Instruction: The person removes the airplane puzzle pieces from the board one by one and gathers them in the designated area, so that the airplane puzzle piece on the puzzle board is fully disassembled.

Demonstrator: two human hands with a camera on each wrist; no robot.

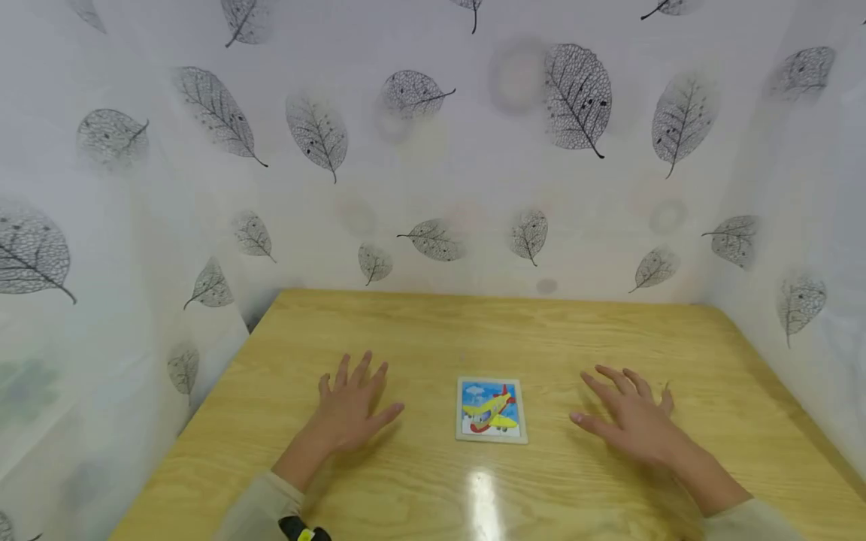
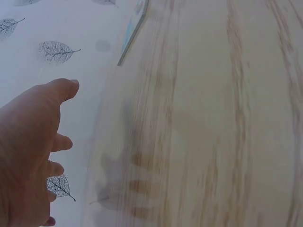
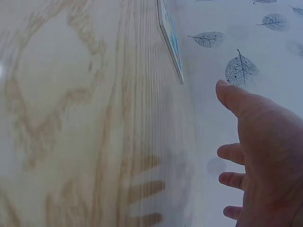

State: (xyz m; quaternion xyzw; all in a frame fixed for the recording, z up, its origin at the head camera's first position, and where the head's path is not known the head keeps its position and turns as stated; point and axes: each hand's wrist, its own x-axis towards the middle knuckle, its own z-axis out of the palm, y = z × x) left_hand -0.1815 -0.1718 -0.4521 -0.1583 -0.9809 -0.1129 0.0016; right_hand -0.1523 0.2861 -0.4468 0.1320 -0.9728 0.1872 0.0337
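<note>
A small square picture puzzle (image 1: pixel 491 410) in a pale frame lies flat on the wooden table, showing a yellow and red airplane against blue sky. To its left, my left hand (image 1: pixel 348 413) hovers over the tabletop with fingers spread, holding nothing. On the other side, my right hand (image 1: pixel 636 421) is likewise spread and touches no object. The left wrist view shows my left hand (image 2: pixel 31 137) above its reflection, with the puzzle's edge (image 2: pixel 132 35) beyond. In the right wrist view my right hand (image 3: pixel 270 146) appears the same way, the puzzle's edge (image 3: pixel 171 42) beyond it.
The light wooden table (image 1: pixel 406 330) has a shiny glare spot near its front. White curtains (image 1: pixel 460 173) printed with dark leaves hang behind it and along both sides. A black band (image 1: pixel 303 529) sits on the left sleeve.
</note>
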